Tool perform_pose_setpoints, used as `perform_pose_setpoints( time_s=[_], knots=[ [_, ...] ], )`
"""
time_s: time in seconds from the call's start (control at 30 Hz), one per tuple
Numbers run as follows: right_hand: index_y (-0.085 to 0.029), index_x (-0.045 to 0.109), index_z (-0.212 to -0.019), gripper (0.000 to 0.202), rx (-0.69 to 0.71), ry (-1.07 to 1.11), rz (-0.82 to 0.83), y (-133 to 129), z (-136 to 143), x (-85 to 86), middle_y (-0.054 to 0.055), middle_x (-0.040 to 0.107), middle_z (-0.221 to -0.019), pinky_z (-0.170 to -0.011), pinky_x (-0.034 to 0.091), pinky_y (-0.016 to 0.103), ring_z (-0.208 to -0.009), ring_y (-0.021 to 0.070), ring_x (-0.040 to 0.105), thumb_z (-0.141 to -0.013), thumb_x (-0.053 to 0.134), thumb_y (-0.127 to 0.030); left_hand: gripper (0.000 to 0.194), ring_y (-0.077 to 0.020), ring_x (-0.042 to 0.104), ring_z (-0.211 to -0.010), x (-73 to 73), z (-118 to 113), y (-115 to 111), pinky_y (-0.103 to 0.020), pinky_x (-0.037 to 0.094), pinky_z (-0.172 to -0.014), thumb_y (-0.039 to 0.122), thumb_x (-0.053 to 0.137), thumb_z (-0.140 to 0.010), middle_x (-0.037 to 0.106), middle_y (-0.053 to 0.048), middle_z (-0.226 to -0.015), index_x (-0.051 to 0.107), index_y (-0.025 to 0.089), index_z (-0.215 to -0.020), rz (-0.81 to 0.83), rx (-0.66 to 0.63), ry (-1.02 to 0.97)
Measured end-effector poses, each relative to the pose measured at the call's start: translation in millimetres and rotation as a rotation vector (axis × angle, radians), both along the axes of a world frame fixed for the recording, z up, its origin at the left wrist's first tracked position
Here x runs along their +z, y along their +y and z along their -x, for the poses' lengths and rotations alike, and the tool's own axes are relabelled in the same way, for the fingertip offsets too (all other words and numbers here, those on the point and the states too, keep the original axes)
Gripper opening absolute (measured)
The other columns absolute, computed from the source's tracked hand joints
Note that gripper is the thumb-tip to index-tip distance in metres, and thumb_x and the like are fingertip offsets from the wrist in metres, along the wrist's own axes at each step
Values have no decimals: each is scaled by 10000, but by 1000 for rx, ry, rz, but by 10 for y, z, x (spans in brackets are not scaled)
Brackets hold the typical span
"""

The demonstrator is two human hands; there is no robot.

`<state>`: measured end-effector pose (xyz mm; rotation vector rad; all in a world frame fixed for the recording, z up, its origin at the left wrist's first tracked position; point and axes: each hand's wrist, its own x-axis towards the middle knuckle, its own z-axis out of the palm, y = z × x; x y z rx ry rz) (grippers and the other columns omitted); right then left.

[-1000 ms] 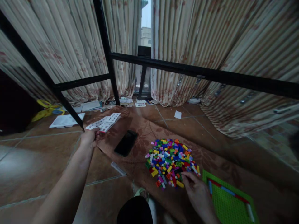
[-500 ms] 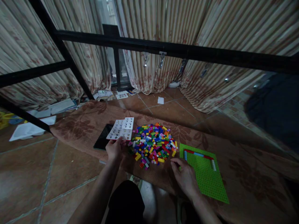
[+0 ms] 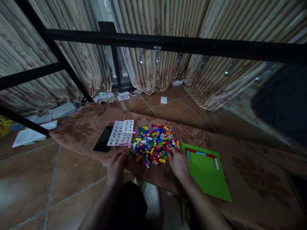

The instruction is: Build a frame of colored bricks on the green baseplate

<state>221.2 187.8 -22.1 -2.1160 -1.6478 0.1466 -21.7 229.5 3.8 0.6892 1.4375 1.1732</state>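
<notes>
Brick pile (image 3: 153, 142) lies mid-frame on the brown cloth (image 3: 79, 131). Right hand (image 3: 177, 162) reaches its right edge, fingers loosely spread, grip not discernible. Left hand (image 3: 116, 166) rests open, empty. Green baseplate (image 3: 206, 172), lower right, carries one top row only; most building remains.

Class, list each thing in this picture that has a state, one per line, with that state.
Left hand: open, empty, near the bricks.
Right hand: fingers at the pile's edge.
Bricks: loose heap.
Green baseplate: flat, few pieces along its far edge.
Instruction sheet: lying flat.
Phone: screen dark.
</notes>
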Motion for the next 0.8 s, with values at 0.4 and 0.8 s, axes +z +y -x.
perform_pose_setpoints(
  time_s=[0.4,0.8],
  knots=[
    [-220,660,-899,169,7,427,-136,-557,-342,220,34,673,-883,-761,476,290,-827,176,621,-881,515,-306,307,-186,641,-848,150,-1323,-176,-307,481,-775,395,520,-862,692,-50,-943,658,203,-1056,-327,-929,377],
    [-248,703,-957,239,-76,312,-52,-1235,-1169,114,52,699,-946,-824,489,321,-897,194,638,-912,501,-366,231,-144,604,-661,-227,-2190,-520,-244,462,-593,370,525,-849,658,-15,-749,664,193,-904,-287,-1135,148]
  ],
)
